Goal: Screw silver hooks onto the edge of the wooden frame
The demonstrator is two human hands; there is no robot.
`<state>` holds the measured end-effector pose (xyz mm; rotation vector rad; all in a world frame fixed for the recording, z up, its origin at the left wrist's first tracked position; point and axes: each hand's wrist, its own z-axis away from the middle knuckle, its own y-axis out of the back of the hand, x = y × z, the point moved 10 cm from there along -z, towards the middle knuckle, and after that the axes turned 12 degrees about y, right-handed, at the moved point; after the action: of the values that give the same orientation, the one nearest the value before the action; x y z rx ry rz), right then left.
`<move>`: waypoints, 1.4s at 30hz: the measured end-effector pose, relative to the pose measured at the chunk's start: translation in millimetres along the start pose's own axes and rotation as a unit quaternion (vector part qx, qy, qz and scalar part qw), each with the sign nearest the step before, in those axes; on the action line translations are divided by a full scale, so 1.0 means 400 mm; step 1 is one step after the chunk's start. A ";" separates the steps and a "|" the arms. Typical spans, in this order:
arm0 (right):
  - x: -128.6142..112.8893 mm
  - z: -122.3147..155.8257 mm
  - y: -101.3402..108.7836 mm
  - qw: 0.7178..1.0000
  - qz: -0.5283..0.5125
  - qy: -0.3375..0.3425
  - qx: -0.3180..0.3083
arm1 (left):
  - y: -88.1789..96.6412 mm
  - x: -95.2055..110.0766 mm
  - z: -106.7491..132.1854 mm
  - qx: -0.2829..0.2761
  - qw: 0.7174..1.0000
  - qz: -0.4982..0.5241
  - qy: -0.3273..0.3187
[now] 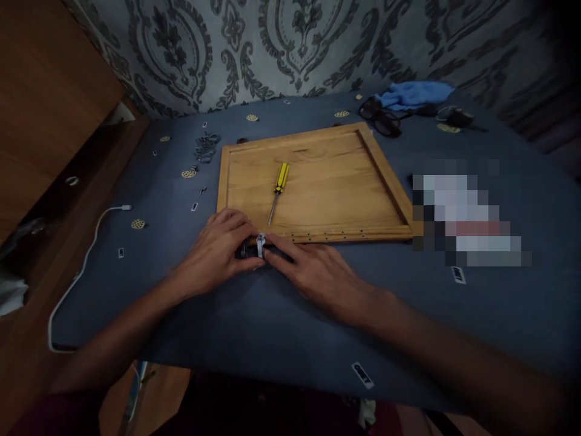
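A wooden panel with a raised frame (390,181) lies on the blue-grey cloth of the table (272,315). On it rests a screwdriver with a yellow and black handle (278,189). At the panel's near left corner both hands meet over a small silver metal fitting (260,244). My left hand (218,248) curls its fingers round the fitting from the left. My right hand (313,272) pinches it from the right with the fingertips. A dark part under the fitting is mostly hidden by the fingers.
A pile of metal hardware (206,147) and small round mesh discs (138,224) lie left of the panel. Dark glasses (379,118), a blue cloth (415,94) and a white cable (86,254) also lie about. A wooden cabinet (40,109) stands at left.
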<state>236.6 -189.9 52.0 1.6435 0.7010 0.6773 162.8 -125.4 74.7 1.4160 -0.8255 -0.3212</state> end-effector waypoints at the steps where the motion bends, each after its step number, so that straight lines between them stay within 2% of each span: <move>1: 0.000 0.000 0.000 1.000 0.003 0.001 0.000 | -0.001 -0.002 -0.002 -0.004 1.000 0.004 0.008; 8: 0.000 0.007 0.003 1.000 -0.015 -0.008 0.011 | -0.006 -0.011 -0.013 -0.034 0.998 0.016 0.052; 11: 0.027 0.019 0.022 0.994 -0.081 -0.022 0.069 | -0.007 -0.015 -0.011 -0.032 0.997 0.026 0.060; 12: 0.053 0.023 0.031 0.988 -0.114 -0.041 0.097 | -0.007 -0.016 -0.010 -0.028 0.997 0.029 0.061; 14: 0.139 0.028 0.043 0.965 -0.182 -0.122 0.144 | -0.006 -0.017 -0.009 -0.019 0.998 0.034 0.059; 15: 0.197 0.033 0.039 0.947 -0.207 -0.195 0.153 | -0.006 -0.017 -0.008 -0.015 0.998 0.036 0.057; 16: 0.252 0.036 0.025 0.927 -0.224 -0.268 0.136 | -0.007 -0.018 -0.008 -0.014 0.998 0.036 0.057; 19: 0.348 -0.014 0.026 0.914 -0.206 -0.329 0.119 | -0.012 -0.022 -0.009 -0.016 0.998 0.033 0.059; 22: 0.394 -0.063 0.009 0.907 -0.194 -0.356 0.109 | -0.012 -0.025 -0.010 -0.012 0.998 0.037 0.054; 27: 0.406 -0.081 -0.025 0.895 -0.213 -0.365 0.144 | -0.011 -0.025 -0.011 -0.005 0.998 0.039 0.042; 30: 0.425 -0.051 -0.031 0.869 -0.258 -0.380 0.185 | -0.009 -0.023 -0.010 0.000 0.999 0.037 0.040; 33: 0.428 -0.019 -0.015 0.839 -0.324 -0.370 0.231 | -0.008 -0.025 -0.009 0.001 0.998 0.045 0.043; 37: 0.380 0.026 0.037 0.799 -0.389 -0.332 0.315 | -0.011 -0.028 -0.008 -0.004 0.997 0.057 0.045; 39: 0.337 0.047 0.080 0.746 -0.442 -0.265 0.422 | -0.013 -0.028 -0.008 -0.005 0.997 0.061 0.044; 42: 0.272 0.052 0.108 0.746 -0.438 -0.220 0.450 | -0.010 -0.025 -0.008 0.000 0.997 0.059 0.040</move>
<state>326.9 -127.7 97.6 1.8953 1.4133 -0.8638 159.0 -117.1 68.0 1.3657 -0.8383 -0.1729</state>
